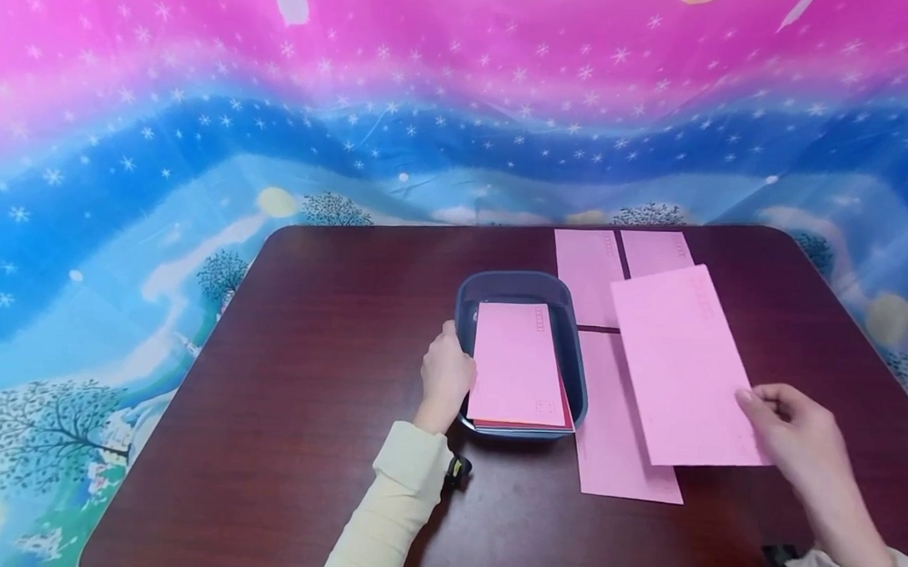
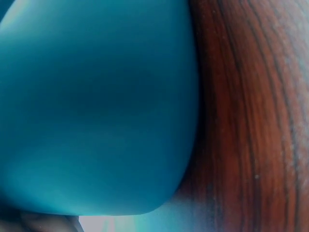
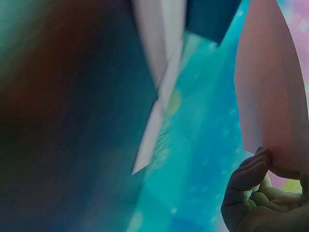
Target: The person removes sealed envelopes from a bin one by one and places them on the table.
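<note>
A dark blue plastic bin (image 1: 580,380) stands on the table, holding a stack with a pink envelope (image 1: 511,361) on top. Red and white edges show beneath that envelope. My left hand (image 1: 447,371) grips the bin's left rim. In the left wrist view the bin's smooth outer wall (image 2: 96,96) fills most of the picture, and the fingers are mostly hidden. Right of the bin, my right hand (image 1: 798,429) pinches another pink envelope (image 1: 684,367) by its lower right edge, above the table. The right wrist view shows this hand's curled fingers (image 3: 248,176) at the envelope's bottom end.
Pink envelopes lie flat right of the bin: one at the back (image 1: 585,271), one beside it (image 1: 658,253) and one nearer the front (image 1: 602,439), partly covered by the held envelope. The brown wooden table (image 1: 331,354) has rounded corners. A patterned cloth (image 1: 429,132) hangs behind.
</note>
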The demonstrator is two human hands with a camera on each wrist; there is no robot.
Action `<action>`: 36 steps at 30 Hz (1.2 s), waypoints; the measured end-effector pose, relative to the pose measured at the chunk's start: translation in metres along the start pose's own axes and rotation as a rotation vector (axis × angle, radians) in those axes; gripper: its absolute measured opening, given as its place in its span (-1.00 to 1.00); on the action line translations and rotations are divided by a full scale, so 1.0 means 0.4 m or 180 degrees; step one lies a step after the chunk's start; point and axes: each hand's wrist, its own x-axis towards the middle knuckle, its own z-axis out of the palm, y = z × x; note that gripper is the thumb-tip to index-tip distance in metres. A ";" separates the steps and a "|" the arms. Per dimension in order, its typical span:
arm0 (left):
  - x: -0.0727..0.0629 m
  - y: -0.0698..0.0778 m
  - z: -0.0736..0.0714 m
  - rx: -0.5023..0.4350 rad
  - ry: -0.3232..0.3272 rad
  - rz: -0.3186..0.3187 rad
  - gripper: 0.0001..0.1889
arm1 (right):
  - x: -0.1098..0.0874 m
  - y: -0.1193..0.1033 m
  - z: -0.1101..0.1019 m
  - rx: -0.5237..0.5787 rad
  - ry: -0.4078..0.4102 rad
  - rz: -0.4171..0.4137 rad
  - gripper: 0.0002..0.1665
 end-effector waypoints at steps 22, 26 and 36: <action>0.003 0.006 -0.003 0.0007 0.0020 0.0031 -0.54 | 0.011 0.202 -0.046 -0.0733 -0.0836 0.0239 -0.42; 0.004 0.004 0.001 0.0013 0.0017 0.0007 -0.53 | 0.014 0.203 -0.044 -0.0824 -0.0890 0.0152 -0.43; 0.002 0.000 0.004 0.0013 0.0054 0.0030 -0.54 | 0.033 0.199 -0.039 -0.0901 -0.1068 0.0195 -0.36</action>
